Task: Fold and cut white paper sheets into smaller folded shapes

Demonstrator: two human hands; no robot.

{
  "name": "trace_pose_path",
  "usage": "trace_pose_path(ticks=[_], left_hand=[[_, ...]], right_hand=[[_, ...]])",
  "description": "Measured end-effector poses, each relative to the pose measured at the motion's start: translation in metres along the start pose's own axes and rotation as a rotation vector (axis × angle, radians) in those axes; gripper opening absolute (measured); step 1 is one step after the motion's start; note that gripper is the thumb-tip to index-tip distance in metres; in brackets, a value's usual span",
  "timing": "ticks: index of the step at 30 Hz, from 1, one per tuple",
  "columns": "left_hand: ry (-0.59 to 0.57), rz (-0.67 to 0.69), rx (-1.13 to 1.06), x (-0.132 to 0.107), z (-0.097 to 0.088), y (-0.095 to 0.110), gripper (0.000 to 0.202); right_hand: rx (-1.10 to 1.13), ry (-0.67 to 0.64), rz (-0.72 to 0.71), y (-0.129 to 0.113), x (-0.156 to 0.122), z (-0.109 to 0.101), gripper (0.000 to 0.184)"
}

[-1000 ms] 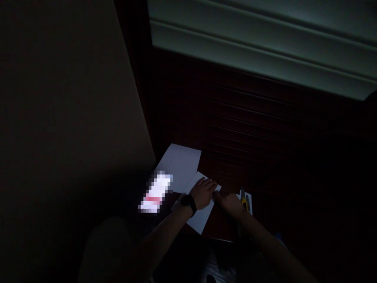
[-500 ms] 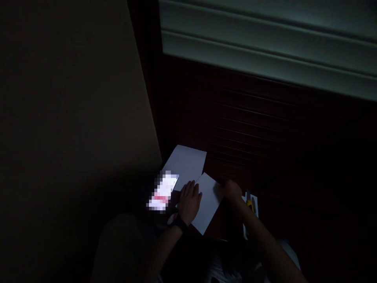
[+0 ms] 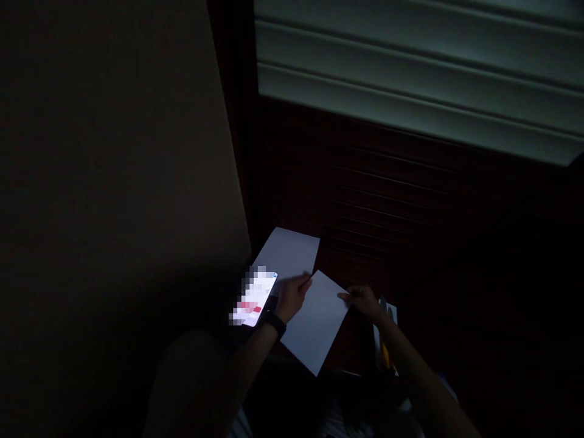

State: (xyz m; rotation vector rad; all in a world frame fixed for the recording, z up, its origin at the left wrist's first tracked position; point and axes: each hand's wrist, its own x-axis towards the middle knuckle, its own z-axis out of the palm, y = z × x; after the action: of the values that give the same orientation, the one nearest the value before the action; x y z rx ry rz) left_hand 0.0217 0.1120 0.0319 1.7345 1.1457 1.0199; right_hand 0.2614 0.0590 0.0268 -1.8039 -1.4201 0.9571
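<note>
A white sheet of paper (image 3: 322,322) lies at a slant between my hands. My left hand (image 3: 292,297), with a dark band on the wrist, grips its upper left edge, thumb and fingers together. At the right corner my right hand (image 3: 362,299) pinches the sheet between thumb and fingers. A second white sheet (image 3: 289,252) lies flat beyond the left hand. Beside the right forearm sits a yellow cutter (image 3: 387,356), partly hidden by the arm, on a small white piece (image 3: 393,309). The light is very dim.
A lit phone (image 3: 260,295), its screen blurred out, is left of my left hand. A pale wall (image 3: 182,152) rises on the left. Dark wooden slats (image 3: 387,182) stand ahead, below light horizontal panels (image 3: 410,85).
My left hand has gone from lying flat on the sheet to gripping its edge. My right hand has shifted slightly and now pinches the corner. The sheet has moved a little toward me.
</note>
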Motion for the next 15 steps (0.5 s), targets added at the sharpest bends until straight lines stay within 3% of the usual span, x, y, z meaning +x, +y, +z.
trace_pose_path(ticks=[9, 15], left_hand=[[-0.055, -0.098, -0.201, 0.004, 0.016, -0.012, 0.027], [-0.081, -0.103, -0.287, 0.000, 0.018, -0.012, 0.030]], right_hand=[[0.215, -0.008, 0.009, -0.019, 0.004, 0.013, 0.044], [0.245, 0.030, 0.047, -0.013, 0.014, 0.025, 0.043]])
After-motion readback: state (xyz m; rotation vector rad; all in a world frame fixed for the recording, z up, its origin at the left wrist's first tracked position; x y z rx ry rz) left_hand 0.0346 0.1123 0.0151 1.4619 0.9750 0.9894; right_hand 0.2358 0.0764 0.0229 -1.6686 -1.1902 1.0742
